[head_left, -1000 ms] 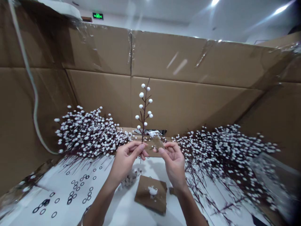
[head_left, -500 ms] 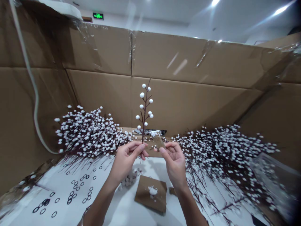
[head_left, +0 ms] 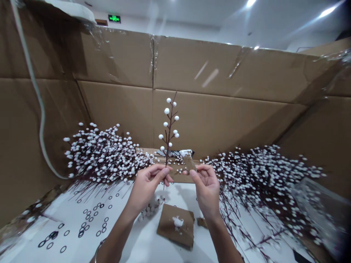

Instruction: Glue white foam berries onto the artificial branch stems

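My left hand [head_left: 150,182] pinches the lower stem of an artificial berry branch [head_left: 169,128], which stands upright with white berries along its brown twigs. In my right hand [head_left: 205,186] is a small piece of cardboard [head_left: 189,163], gripped between thumb and fingers; white paste [head_left: 186,153] coats its far end. The cardboard piece is to the right of the branch, apart from it. Below and between my hands, a square of cardboard [head_left: 175,233] lies on the white table with a dab of white paste [head_left: 178,221] on it. Loose white berries [head_left: 150,209] lie under my left wrist.
Piles of white-berry branches lie at the left [head_left: 101,153] and right [head_left: 263,175]. Several black rings [head_left: 87,219] are scattered on the white table [head_left: 139,241]. Clear plastic [head_left: 318,208] lies at the far right. Tall cardboard walls [head_left: 219,120] enclose the table.
My right hand has moved slightly right with the cardboard piece, widening the distance from the branch. My left hand and the branch have barely moved.
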A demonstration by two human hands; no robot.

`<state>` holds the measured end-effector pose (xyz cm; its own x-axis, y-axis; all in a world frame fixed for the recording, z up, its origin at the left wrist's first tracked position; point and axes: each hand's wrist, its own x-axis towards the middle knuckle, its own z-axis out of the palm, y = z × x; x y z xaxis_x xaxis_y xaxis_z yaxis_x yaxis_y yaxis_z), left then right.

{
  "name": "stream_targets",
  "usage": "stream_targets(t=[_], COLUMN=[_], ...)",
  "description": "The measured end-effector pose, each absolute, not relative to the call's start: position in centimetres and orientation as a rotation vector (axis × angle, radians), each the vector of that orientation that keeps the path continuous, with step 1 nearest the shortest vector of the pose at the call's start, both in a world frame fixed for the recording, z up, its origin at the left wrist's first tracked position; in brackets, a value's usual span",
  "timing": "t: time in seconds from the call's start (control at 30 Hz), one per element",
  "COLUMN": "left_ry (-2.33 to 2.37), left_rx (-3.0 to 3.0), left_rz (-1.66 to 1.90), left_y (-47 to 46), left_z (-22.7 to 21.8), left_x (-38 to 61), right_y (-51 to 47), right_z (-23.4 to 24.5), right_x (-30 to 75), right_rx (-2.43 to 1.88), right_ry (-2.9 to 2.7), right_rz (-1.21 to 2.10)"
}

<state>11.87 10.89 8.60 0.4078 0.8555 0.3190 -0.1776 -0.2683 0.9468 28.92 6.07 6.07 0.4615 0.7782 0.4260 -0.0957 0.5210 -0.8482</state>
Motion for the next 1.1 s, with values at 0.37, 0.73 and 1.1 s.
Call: stream_targets(t=[0.37,0.73,1.1], left_ry=[0.760,0.793,0.798], left_rx=[1.608,1.766,1.771], left_rz=[1.056,0.956,0.958], left_y=[10.6,10.2,10.2], left_z=[8.5,8.2,8.2], left_x=[12.5,12.9,13.0], right_y=[5.6,5.9,5.7], right_z=[7.0,6.9,7.0], right_x=[30.0,30.6,30.3], right_rx=[-0.820,-0.843,-0.868], right_ry=[-0.881,-0.864,-0.887], right_rz=[0.241,0.201,0.225])
